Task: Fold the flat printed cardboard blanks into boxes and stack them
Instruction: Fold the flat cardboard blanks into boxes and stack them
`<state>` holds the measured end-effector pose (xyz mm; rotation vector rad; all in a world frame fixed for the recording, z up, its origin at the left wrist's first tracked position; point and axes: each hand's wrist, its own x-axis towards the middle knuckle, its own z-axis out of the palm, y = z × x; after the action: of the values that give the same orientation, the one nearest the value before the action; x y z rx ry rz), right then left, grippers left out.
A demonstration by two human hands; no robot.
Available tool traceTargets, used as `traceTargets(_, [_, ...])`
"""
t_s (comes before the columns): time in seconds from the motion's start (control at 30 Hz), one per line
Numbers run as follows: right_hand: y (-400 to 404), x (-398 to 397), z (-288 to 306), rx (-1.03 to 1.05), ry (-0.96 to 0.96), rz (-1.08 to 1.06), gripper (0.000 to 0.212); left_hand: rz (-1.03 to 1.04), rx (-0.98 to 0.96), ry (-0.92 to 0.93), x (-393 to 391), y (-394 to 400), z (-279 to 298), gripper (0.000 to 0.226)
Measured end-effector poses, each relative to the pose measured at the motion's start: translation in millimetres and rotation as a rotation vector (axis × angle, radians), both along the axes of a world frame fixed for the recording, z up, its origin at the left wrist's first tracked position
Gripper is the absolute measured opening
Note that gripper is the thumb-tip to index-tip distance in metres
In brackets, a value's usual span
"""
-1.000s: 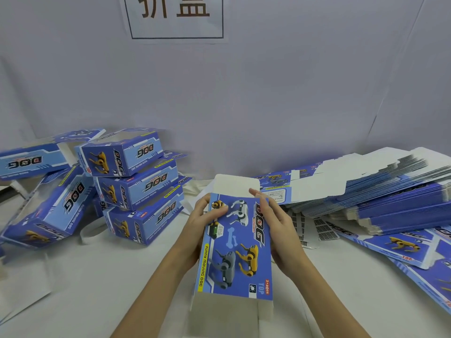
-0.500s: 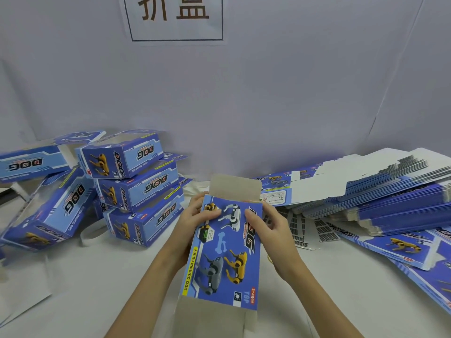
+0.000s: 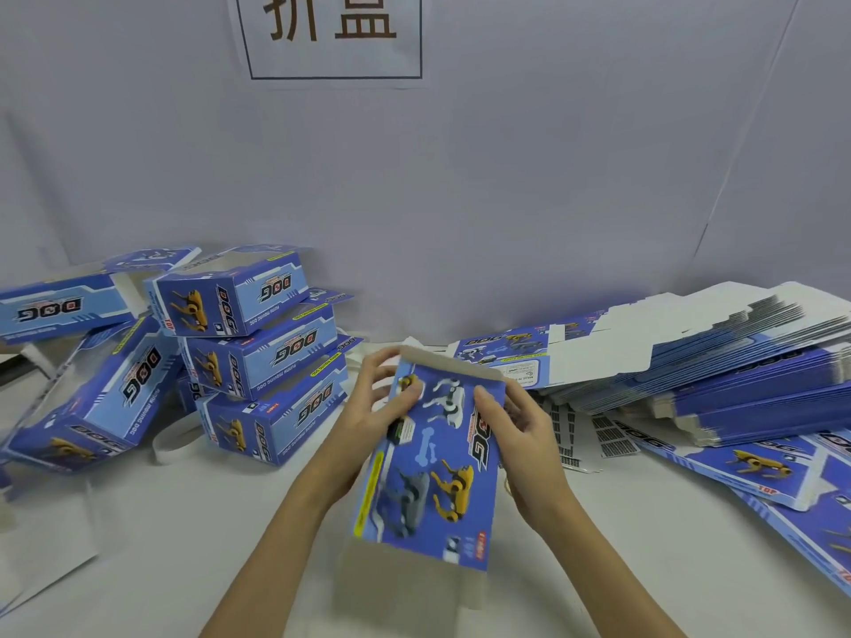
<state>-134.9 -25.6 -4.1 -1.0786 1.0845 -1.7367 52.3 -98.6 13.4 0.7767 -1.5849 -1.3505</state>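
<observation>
I hold a blue printed cardboard box blank (image 3: 433,472) with robot dogs on it, lengthwise in front of me above the white table (image 3: 161,545). My left hand (image 3: 373,407) grips its left edge near the far end, thumb on the printed face. My right hand (image 3: 520,435) grips the right edge, thumb on top. The far flap (image 3: 449,361) is bent down; the near grey flap (image 3: 410,573) hangs open. Folded boxes (image 3: 258,356) are stacked at the left. A thick pile of flat blanks (image 3: 737,375) lies at the right.
More folded boxes (image 3: 87,398) lean loosely at the far left. Loose flat blanks (image 3: 760,472) spread over the right of the table, with barcode sheets (image 3: 589,435) beside my right hand. A paper sign (image 3: 331,34) hangs on the grey backdrop.
The far flap, upright a second ago, has folded down over the box end. The box has tilted slightly to the left, and both hands have shifted along its far edges.
</observation>
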Motion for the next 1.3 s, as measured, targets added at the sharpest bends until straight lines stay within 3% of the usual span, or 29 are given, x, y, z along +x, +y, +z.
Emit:
traceTargets(0.1, [-2.2, 3.0, 0.3, -0.084, -0.069, -0.302, 0.031, 0.125, -0.215, -0.213, 6.3, -1.5, 5.1, 0.062])
traceTargets(0.17, [-1.5, 4.5, 0.0, -0.118, -0.061, -0.424, 0.037, 0.239, -0.474, -0.374, 7.6, 0.9, 6.1, 0.072])
traceTargets(0.27, [0.6, 12.4, -4.7, -0.131, 0.061, -0.451, 0.041, 0.278, -0.828, -0.670, -9.2, 11.1, 2.9, 0.118])
traceTargets(0.33, [-0.7, 19.4, -6.6, -0.127, 0.110, -0.350, 0.036, 0.281, -0.814, -0.763, -21.2, 16.5, -3.6, 0.138])
traceTargets(0.4, [-4.0, 19.3, -1.9, -0.040, 0.071, -0.218, 0.029, 0.280, -0.718, -0.730, -19.0, 12.7, -4.4, 0.140])
traceTargets(0.53, [-1.9, 8.1, 8.4, 0.037, 0.022, -0.082, 0.061, 0.188, -0.732, -0.703, -2.3, 2.1, -4.2, 0.134])
traceTargets(0.6, [1.5, 1.3, 10.1, 0.066, 0.030, -0.045, 0.065, 0.165, -0.824, -0.722, -5.0, 4.0, -7.3, 0.131])
traceTargets(0.77, [1.8, -11.3, 13.9, 0.084, 0.032, 0.042, 0.063, 0.241, -0.987, -0.776, -12.5, 7.6, -12.2, 0.125])
traceTargets(1.03, [1.9, -11.5, 13.9, 0.060, 0.137, 0.092, 0.056, 0.162, -0.891, -0.750, -18.2, 14.4, -9.9, 0.133])
traceTargets(1.3, [4.9, -11.8, 20.2, 0.159, 0.127, 0.225, 0.034, 0.224, -0.965, -0.806, -12.9, 13.9, -3.8, 0.111])
